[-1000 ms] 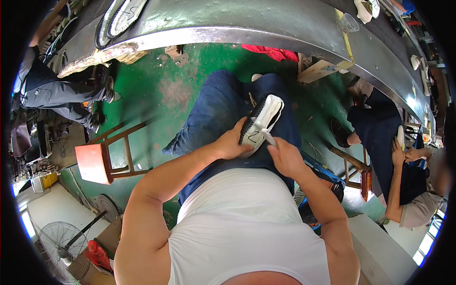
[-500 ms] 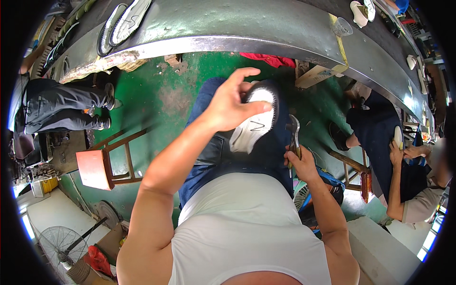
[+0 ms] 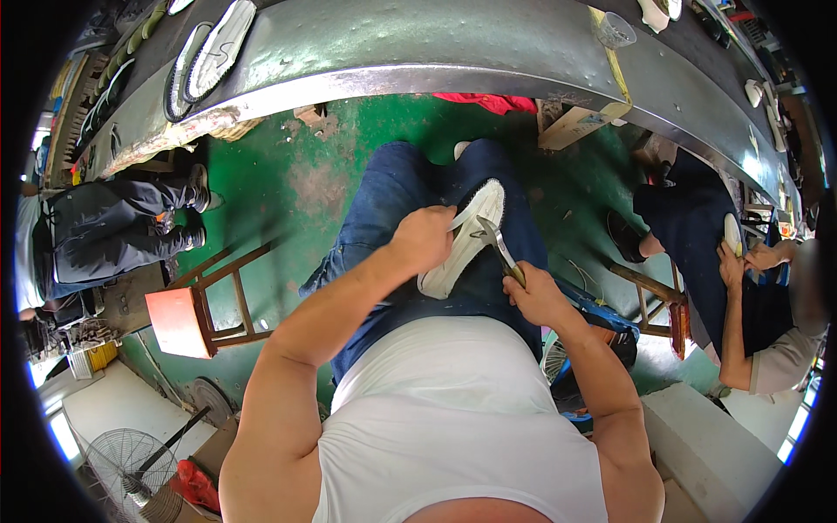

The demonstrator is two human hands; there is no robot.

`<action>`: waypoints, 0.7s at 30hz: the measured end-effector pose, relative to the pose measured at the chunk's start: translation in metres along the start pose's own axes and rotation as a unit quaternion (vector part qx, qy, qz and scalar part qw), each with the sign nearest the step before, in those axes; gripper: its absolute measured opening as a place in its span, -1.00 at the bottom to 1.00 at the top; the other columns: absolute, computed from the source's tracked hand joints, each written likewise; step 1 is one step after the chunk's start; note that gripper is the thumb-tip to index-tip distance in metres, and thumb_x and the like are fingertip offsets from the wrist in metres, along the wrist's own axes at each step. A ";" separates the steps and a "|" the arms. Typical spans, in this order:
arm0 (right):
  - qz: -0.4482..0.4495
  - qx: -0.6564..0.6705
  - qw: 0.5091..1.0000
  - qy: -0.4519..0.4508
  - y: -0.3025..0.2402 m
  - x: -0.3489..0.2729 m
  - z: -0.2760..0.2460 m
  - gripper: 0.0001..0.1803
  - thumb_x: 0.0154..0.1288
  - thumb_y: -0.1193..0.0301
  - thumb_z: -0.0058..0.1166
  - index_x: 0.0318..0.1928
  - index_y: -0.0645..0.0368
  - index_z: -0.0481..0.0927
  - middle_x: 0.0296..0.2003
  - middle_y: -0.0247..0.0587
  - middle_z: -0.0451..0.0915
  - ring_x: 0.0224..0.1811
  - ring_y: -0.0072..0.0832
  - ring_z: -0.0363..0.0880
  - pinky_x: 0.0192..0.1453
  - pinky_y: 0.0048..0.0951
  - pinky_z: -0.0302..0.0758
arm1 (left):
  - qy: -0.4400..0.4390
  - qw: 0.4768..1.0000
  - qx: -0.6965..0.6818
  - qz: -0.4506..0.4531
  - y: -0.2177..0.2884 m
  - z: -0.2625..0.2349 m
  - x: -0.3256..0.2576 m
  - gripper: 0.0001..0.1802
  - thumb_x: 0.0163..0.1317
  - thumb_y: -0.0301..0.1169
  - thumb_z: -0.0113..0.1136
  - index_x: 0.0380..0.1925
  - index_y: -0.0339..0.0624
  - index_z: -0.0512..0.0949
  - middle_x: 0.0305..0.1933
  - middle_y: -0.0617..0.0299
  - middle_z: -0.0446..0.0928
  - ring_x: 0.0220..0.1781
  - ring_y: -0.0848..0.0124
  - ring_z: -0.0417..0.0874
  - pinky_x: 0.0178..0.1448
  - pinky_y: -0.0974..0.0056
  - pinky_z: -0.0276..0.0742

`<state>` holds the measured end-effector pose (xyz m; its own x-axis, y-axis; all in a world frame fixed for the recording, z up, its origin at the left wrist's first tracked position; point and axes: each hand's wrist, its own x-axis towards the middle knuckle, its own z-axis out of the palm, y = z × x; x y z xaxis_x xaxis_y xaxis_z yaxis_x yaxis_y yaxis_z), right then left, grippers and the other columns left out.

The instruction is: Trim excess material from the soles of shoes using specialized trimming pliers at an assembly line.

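Note:
A white shoe, with its underside up and a dark stitched rim, rests on my thighs in blue jeans. My left hand is closed on the shoe's left edge near the middle, its fingertips partly hidden. In my right hand is a pair of pincers with a metal head and a yellowish handle. The head of the pincers touches or hangs just over the shoe's right side; which of these I cannot tell.
A metal-topped bench curves across the front, bearing white shoes and a clear plastic cup. Wooden stools stand on both sides. A co-worker's hand holds a light shoe at right; another person's legs show at left.
The shoe has come down onto my lap, and my left hand has shifted from its toe to its left edge. My right hand has brought the pincers left, over the shoe.

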<state>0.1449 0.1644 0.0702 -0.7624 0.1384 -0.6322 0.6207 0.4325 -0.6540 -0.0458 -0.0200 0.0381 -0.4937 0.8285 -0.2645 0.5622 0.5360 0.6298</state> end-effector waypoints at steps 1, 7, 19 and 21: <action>0.000 -0.007 1.000 0.006 0.004 0.003 0.001 -0.63 0.45 0.23 0.02 -0.01 0.34 0.51 -0.34 0.11 0.66 -0.20 0.02 0.66 -0.07 -0.09 0.52 | 0.064 0.992 0.112 0.006 0.006 0.005 0.000 -0.45 0.20 -0.53 0.12 0.24 -0.39 0.45 -0.20 -0.07 0.68 -0.30 0.29 0.73 -0.12 0.26 0.64; -0.006 -0.113 0.994 -0.003 -0.042 -0.009 -0.025 -0.59 0.43 0.23 0.00 0.05 0.36 0.51 -0.21 0.26 0.65 -0.09 0.16 0.62 0.03 -0.01 0.50 | 0.148 0.956 -0.214 -0.135 0.006 0.000 -0.017 -0.73 0.31 -0.27 0.28 -0.37 -0.31 0.69 -0.46 0.00 0.64 -0.49 0.09 0.63 -0.34 0.17 0.54; 0.126 0.017 0.958 -0.259 -0.083 0.021 -0.083 -0.74 0.45 0.27 0.05 -0.12 0.25 0.54 -0.34 -0.31 0.63 -0.29 -0.50 0.62 -0.24 -0.33 0.58 | 0.214 0.970 -0.114 -0.012 0.023 0.012 -0.021 -0.79 0.31 -0.36 0.23 -0.44 -0.26 0.59 -0.33 0.03 0.57 -0.32 0.03 0.61 -0.20 0.08 0.57; 0.076 -0.081 0.964 -0.240 -0.087 0.031 -0.078 -0.73 0.44 0.28 0.05 -0.16 0.29 0.56 -0.31 -0.13 0.67 -0.29 -0.29 0.67 -0.20 -0.21 0.58 | 0.173 0.968 -0.169 -0.068 0.002 0.033 -0.012 -0.77 0.37 -0.31 0.19 -0.29 -0.27 0.64 -0.21 0.01 0.61 -0.19 0.07 0.66 -0.07 0.13 0.60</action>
<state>0.0534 0.2003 0.1400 -0.4687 -0.1995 -0.8606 0.6521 0.5790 -0.4894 -0.0166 -0.0229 0.0183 -0.7736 0.6184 -0.1383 0.2554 0.5041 0.8250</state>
